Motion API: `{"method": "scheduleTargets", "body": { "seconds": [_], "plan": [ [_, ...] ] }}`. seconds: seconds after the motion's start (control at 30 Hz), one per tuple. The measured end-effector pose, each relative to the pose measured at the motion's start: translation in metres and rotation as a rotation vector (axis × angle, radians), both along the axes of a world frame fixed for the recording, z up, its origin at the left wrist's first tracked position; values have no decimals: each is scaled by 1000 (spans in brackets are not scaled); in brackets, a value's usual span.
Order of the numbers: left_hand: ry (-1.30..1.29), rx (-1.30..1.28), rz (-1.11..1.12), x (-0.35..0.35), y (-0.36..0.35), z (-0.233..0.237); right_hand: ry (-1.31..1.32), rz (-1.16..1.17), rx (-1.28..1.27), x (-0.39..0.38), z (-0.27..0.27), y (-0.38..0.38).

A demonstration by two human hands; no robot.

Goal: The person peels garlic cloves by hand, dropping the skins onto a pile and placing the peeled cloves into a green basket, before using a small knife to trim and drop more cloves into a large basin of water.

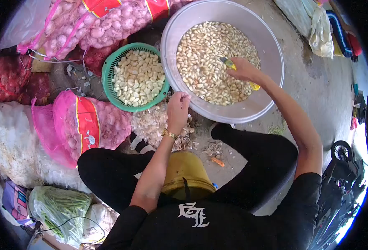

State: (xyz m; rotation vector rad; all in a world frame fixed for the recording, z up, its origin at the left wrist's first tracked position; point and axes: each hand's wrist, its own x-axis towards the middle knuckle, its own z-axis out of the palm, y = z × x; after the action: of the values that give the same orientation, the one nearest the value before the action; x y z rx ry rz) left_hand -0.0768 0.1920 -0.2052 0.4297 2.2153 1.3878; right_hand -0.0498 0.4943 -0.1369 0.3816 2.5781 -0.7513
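Near, the left hand (178, 106) curls shut above the garlic skins (150, 125), and anything inside it is hidden. Farther right, the right hand (244, 68) grips a yellow knife (230, 63), blade indistinct, over cloves (204, 62) in the grey basin (272, 53).

The person wears a black short-sleeved T-shirt (217, 227); its sleeves end above the elbows, one on each upper arm, and both forearms are bare. A white angular emblem (193, 214), like stylised letters, is printed on the chest. Black trousers (109, 171), plain and close-fitting, cover both legs down past the knees. A gold-coloured bracelet (169, 134) made of small links circles the wrist just behind the left hand (178, 107).
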Motion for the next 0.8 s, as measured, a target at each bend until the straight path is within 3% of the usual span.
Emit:
{"method": "scheduleTargets", "body": {
  "seconds": [0.13,0.23,0.3,0.37,0.4,0.47,0.57,0.63,0.7,0.77,0.8],
  "plan": [
    [218,94,-65,-29,24,15,39,23,33,-14,-38,8],
    [343,174,-173,-63,77,-16,103,-29,2,-17,-70,12],
    [299,96,-230,-80,120,-68,141,-207,-155,-20,-84,12],
    [442,-160,-358,-91,157,-119,226,-275,-168,-20,-99,11],
    [439,-161,-368,-100,171,-132,237,-349,-148,-21,-97,7],
    [609,-438,-582,-104,191,-155,357,-433,-150,-10,-119,10],
    [512,-579,-717,-111,192,-157,353,-547,-188,4,-139,5],
    [624,-470,-617,-104,187,-157,277,-549,-221,15,-151,7],
    [559,-464,-524,-105,185,-155,104,-491,-105,17,-166,10],
    [525,-374,-501,-108,182,-150,134,-501,-98,16,-179,10],
    [346,-242,-361,-107,179,-140,200,-505,-79,14,-184,10]
  ]
}}
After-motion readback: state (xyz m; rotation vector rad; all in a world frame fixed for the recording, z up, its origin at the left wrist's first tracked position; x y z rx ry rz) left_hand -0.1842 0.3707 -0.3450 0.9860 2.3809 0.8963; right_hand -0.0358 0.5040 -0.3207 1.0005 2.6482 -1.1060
